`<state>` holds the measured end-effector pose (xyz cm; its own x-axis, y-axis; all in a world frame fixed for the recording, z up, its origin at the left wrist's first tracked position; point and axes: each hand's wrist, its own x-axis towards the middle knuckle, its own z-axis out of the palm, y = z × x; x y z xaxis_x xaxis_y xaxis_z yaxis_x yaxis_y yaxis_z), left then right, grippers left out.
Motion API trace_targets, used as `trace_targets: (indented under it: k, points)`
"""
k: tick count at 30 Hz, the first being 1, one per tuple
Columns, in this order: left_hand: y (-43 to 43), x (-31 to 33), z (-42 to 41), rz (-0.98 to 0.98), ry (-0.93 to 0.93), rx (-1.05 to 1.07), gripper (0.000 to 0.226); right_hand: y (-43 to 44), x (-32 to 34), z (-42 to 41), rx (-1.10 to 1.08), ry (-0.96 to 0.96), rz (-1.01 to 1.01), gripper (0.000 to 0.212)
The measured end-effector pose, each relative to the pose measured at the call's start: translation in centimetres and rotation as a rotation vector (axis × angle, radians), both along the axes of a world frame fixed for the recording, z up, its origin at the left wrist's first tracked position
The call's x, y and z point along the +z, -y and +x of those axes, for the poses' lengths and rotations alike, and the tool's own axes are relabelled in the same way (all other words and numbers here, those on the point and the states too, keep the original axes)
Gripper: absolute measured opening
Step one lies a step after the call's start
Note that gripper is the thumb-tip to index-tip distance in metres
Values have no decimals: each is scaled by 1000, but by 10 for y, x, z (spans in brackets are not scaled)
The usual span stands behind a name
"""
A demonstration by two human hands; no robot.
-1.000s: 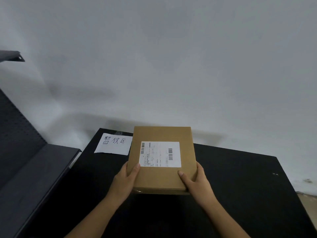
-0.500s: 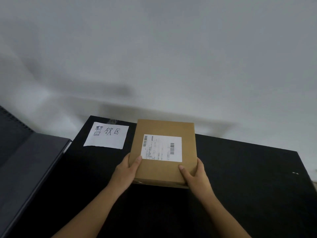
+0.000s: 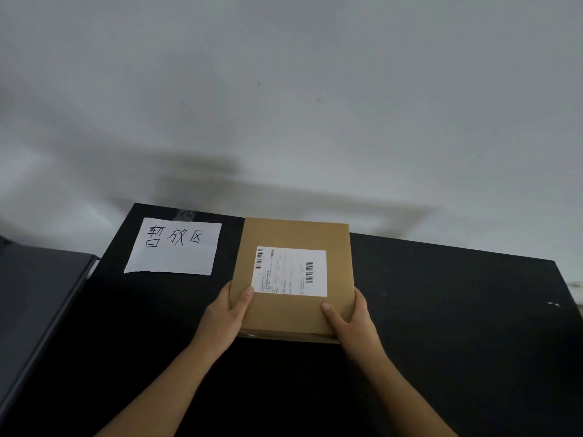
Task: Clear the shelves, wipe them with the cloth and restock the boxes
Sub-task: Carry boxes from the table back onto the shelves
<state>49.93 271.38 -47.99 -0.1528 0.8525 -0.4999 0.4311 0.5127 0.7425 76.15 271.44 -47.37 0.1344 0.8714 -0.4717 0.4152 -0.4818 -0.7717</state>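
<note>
Hands: your left hand (image 3: 225,316) and right hand (image 3: 353,320) clasp the flat brown cardboard box (image 3: 293,275) by its near corners, over the black table (image 3: 441,310). It looks stiff and light.

A stockroom or parcel storage area: a plain black surface (image 3: 441,310) against a bare white wall (image 3: 284,89), a handwritten paper sign (image 3: 173,246) marking a holding zone, a cardboard box (image 3: 293,234) bearing a barcoded shipping label (image 3: 288,271), and dark metal shelving (image 3: 38,294) at the left
</note>
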Motion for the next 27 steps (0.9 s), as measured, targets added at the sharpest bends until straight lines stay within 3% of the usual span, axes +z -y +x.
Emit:
trace_targets:
  k: [18,27]
  points:
    - [-7,-24,-16,-62,-6,-83,65,-4,-22,-9,41,85,-92,94]
    - [-1,31,-28,40,-382,-255,83,-10,33,-11,234,378,41,86]
